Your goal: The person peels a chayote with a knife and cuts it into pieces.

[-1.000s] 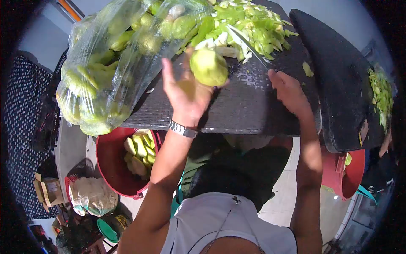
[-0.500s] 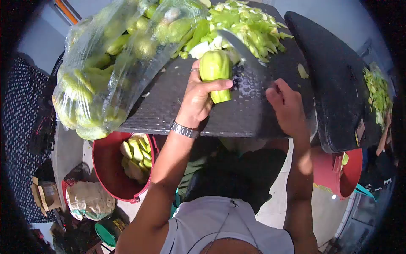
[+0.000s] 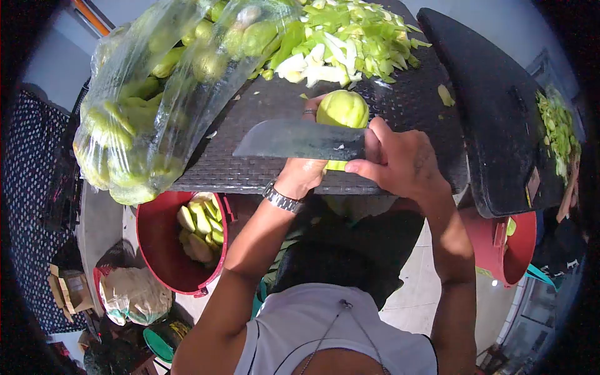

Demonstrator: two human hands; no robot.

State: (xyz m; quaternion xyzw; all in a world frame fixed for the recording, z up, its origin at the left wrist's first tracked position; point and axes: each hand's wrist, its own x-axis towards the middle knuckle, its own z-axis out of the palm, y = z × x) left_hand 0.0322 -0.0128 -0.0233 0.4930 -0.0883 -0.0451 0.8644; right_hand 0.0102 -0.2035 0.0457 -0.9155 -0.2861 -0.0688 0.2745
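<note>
The squash is grasped in the left grip, evidently for steadiness; the knife, clasped in the right grip, is held across it.

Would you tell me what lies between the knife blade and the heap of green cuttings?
The head view shows the green vegetable in the left hand and some dark woven tabletop.

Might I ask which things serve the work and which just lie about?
Seemingly in use:
- broad grey metal knife
- ridged pale-green vegetable
- green-white heap of cut pieces
- clear plastic bag
- round red plastic tub

Seemingly lying about:
- brown cardboard box
- round green object
</note>
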